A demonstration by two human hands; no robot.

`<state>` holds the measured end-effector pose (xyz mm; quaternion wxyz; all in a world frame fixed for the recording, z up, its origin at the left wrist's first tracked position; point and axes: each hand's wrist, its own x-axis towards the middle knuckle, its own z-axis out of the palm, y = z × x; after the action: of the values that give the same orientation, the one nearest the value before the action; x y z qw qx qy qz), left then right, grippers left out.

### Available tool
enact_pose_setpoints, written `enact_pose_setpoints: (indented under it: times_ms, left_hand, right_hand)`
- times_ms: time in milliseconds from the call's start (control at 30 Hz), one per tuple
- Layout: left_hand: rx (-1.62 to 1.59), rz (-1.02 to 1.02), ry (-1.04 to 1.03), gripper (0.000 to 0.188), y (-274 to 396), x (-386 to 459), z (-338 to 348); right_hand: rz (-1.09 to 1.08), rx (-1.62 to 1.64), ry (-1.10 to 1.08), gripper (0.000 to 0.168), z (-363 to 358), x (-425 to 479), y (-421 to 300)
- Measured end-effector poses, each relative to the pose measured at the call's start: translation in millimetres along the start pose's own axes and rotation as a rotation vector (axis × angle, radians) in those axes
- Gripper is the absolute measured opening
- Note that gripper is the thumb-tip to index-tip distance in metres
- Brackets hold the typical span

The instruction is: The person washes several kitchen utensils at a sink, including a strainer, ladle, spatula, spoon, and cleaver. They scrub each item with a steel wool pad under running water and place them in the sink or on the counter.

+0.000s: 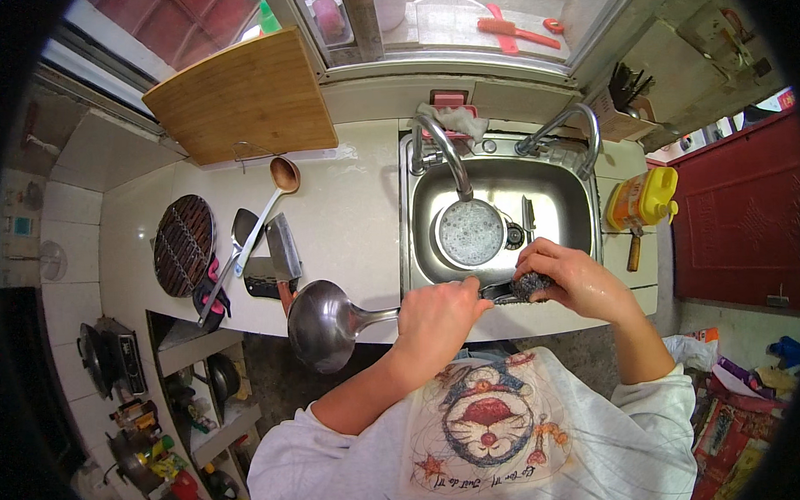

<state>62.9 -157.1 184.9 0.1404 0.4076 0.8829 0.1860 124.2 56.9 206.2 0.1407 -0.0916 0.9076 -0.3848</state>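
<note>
My left hand (pixel 439 318) grips the handle of a large steel ladle (pixel 321 325), whose bowl hangs out to the left, past the counter's front edge. In my right hand (pixel 573 277) is a steel wool scrubber (pixel 532 286), pressed against the far end of the ladle's handle. Both hands are at the near rim of the stainless steel sink (pixel 570 211). Inside it sits a round metal bowl (pixel 471 233) of bubbly water, under the curved faucet (pixel 446 149). A knife (pixel 528 214) lies in the sink beside the drain strainer (pixel 514 235).
On the counter (pixel 359 205) to the left lie a cleaver (pixel 283 247), a long-handled ladle (pixel 266 205), a spatula (pixel 244 232) and a round dark slatted mat (pixel 184 245). A wooden cutting board (pixel 243 100) leans against the window. A yellow detergent bottle (pixel 643 198) lies right of the sink.
</note>
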Motion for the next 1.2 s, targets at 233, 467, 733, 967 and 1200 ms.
enact_pose_setpoints:
  times_ms: [233,467,733,967,1200]
  left_hand:
    - [-0.04,0.03,0.012,0.027,-0.6,-2.3,17.0]
    - [0.029,-0.027,0.092,0.024,-5.0,-1.2,5.9]
    - [0.085,-0.006,0.19,0.022,0.6,0.7,8.9]
    - [0.05,-0.015,0.11,0.022,-9.6,3.3,28.5]
    - [-0.042,0.001,0.093,0.02,-14.4,3.8,30.9]
  right_hand:
    - [-0.014,0.073,-0.003,0.03,19.2,7.1,-17.2]
    - [-0.144,-0.307,0.384,0.028,37.5,-5.1,-4.2]
    - [-0.169,-0.551,0.439,0.02,45.4,1.5,-16.0]
    - [-0.116,-0.475,0.382,0.021,68.7,-1.3,-21.6]
    - [0.052,-0.375,0.357,0.031,64.9,-2.8,-20.4]
